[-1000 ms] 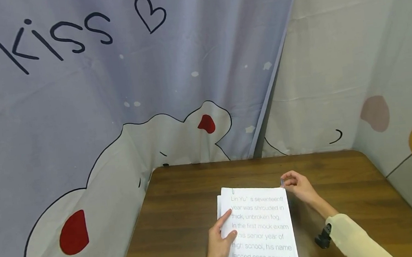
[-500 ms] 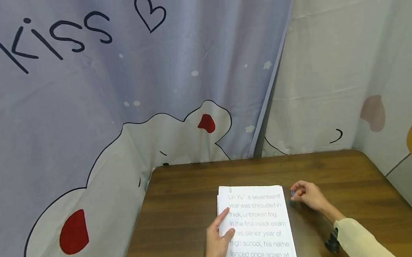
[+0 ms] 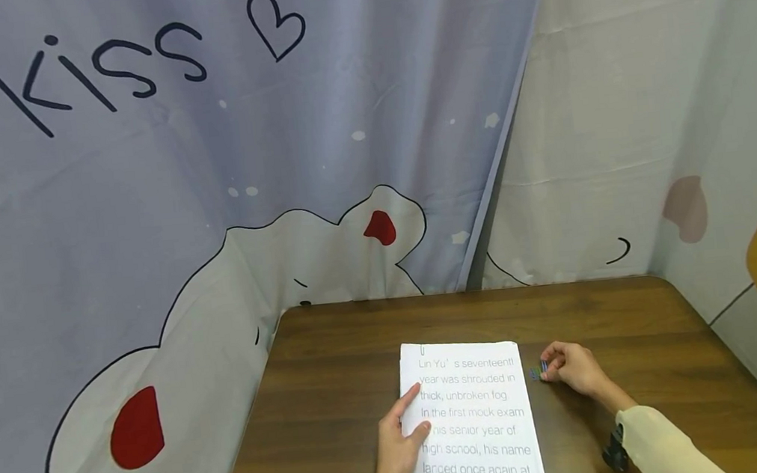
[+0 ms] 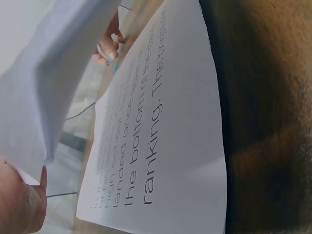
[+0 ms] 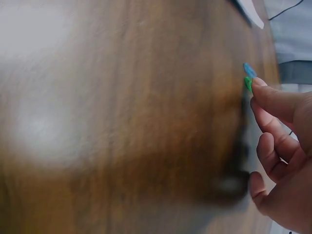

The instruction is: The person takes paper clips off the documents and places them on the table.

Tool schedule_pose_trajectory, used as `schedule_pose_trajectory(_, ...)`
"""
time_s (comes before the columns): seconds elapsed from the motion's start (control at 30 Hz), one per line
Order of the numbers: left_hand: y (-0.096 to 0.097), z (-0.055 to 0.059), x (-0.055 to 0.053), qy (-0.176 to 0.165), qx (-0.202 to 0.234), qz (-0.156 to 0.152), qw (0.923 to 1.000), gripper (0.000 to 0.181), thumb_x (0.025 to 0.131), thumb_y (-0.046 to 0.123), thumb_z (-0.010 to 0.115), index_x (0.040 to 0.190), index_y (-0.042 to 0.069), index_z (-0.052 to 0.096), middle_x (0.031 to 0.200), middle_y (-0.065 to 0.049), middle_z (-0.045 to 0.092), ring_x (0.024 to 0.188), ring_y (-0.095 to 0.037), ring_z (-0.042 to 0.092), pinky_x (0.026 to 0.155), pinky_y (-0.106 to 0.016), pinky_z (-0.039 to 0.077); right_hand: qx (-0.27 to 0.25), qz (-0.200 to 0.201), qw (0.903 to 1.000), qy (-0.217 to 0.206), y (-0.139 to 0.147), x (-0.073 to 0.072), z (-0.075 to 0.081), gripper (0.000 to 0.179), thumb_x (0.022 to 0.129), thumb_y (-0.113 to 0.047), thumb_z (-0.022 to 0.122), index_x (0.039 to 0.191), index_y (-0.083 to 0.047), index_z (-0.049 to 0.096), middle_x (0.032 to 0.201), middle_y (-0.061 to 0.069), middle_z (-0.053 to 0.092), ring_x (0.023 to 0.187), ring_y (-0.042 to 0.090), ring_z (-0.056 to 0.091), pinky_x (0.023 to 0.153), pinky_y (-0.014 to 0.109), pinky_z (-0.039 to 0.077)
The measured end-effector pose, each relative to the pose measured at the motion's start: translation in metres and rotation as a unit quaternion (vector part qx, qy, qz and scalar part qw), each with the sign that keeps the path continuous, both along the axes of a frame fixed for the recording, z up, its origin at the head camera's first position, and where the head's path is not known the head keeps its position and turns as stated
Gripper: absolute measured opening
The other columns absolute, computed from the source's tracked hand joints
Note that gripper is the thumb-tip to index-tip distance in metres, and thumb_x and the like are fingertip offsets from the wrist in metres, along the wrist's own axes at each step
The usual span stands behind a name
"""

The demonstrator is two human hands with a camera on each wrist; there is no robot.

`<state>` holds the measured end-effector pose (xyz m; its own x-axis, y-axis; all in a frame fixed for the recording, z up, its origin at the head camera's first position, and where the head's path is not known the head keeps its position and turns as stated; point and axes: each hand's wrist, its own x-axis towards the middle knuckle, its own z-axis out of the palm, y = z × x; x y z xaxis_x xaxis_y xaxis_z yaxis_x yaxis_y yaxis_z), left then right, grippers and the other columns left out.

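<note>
A stack of white printed sheets [image 3: 472, 423] lies on the wooden table. My left hand [image 3: 397, 449] rests on its left edge, with index finger and thumb extended over the top page. A small paper clip [image 3: 422, 350] sits at the stack's top left corner. Right of the paper, my right hand [image 3: 576, 369] pinches a small bluish paper clip [image 3: 544, 366] between thumb and fingertips, low over the table. Beside those fingertips lie a blue clip [image 5: 249, 69] and a green clip [image 5: 248, 84]. In the right wrist view, the pinched clip is hard to make out.
The brown wooden table [image 3: 326, 406] has rounded far corners. A printed curtain [image 3: 314, 122] hangs right behind its far edge, and another pale curtain [image 3: 613, 133] stands at the right. A black device [image 3: 615, 450] is strapped on the right wrist.
My right hand has moved from the stack's top right corner to the right and nearer, down beside the small clips, still pinching one. The sheets slid slightly left with my left hand on them.
</note>
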<state>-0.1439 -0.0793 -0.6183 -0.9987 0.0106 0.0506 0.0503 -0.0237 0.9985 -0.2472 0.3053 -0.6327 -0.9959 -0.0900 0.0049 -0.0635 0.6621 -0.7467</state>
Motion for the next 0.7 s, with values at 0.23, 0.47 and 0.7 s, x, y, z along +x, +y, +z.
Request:
schedule_pose_trajectory(0.23,-0.0012,-0.0013,0.0022,0.008,0.007,-0.003,0.9999,0.07,0.082,-0.015,0.067,0.148,0.008,0.061,0.156,-0.016,0.057,0.131,-0.03,0.064,0.103,-0.018,0.052,0.026,0.016,0.9995,0.012,0.0015,0.0026,-0.0044,0.025,0.08,-0.009,0.09,0.095,-0.005,0.072,0.072,-0.003,0.066,0.062,0.006,0.054,0.059,0.022,0.042)
schedule_pose_trajectory(0.47,-0.001,-0.0018,0.0029,0.006,0.004,0.001,1.0,0.069,0.083,-0.015,0.068,0.148,0.009,0.062,0.154,-0.016,0.058,0.13,-0.03,0.065,0.103,-0.019,0.052,0.042,0.022,0.9981,0.039,0.0032,0.0009,-0.0079,0.023,0.08,-0.011,0.09,0.098,-0.005,0.076,0.072,-0.006,0.064,0.062,0.003,0.052,0.06,0.022,0.041)
schedule_pose_trajectory(0.7,-0.0004,-0.0017,0.0038,0.011,-0.004,0.001,0.9999,0.068,0.083,-0.014,0.068,0.148,0.008,0.061,0.154,-0.017,0.058,0.13,-0.029,0.064,0.103,-0.017,0.051,0.049,0.031,0.9974,0.042,0.0054,0.0017,-0.0087,0.023,0.081,-0.01,0.089,0.1,-0.004,0.079,0.072,-0.006,0.064,0.064,0.004,0.052,0.06,0.022,0.042)
